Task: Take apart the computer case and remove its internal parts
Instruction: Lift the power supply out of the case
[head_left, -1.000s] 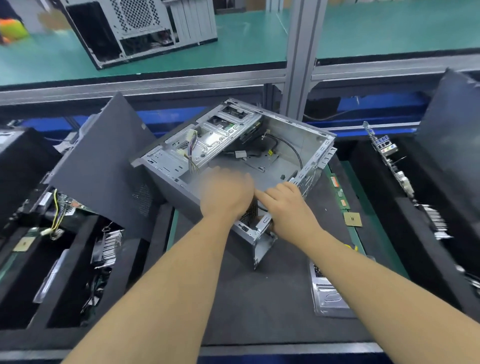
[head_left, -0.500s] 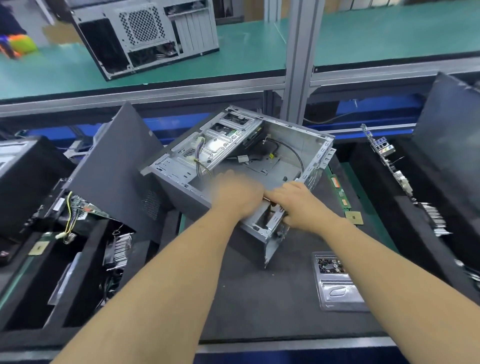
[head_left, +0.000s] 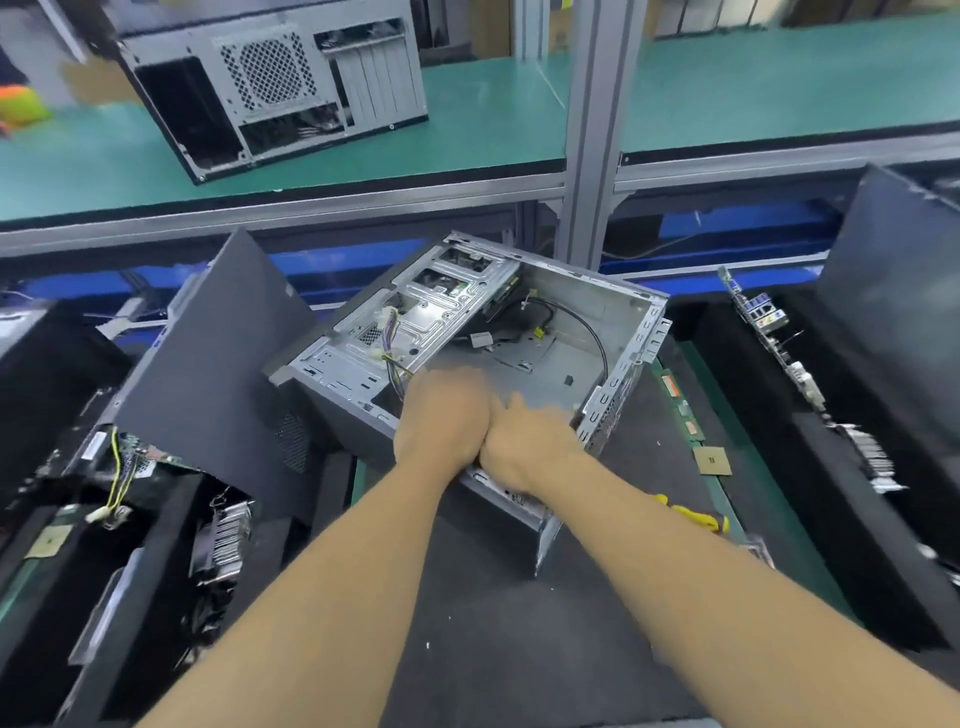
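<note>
So the computer case (head_left: 467, 332) sits open side up, tilted on the dark mat (head_left: 519, 623), and both hands are down at its near edge. Left hand (head_left: 441, 421) and right hand (head_left: 524, 441) are pressed side by side, knuckles touching, backs up, forearms running straight in from the bottom of my view. The fingers reach over the rim into the case and they're blurred and hidden, so I can't tell whether either hand actually grips anything in there.

Just beyond the hands is the bare case floor, with a black cable (head_left: 587, 322) looping along the far right wall. Beyond the left hand there's the drive cage (head_left: 415, 312) with a bundle of coloured wires (head_left: 392, 358) hanging just beside the knuckles.

Right of the right hand, the case's perforated side wall stands close. Past it, green memory sticks (head_left: 678, 405) and a small square chip (head_left: 712, 460) lie on the mat. Left of the grip, a dark side panel (head_left: 218, 353) leans right up against the case. Nearer me, open mat.
</note>
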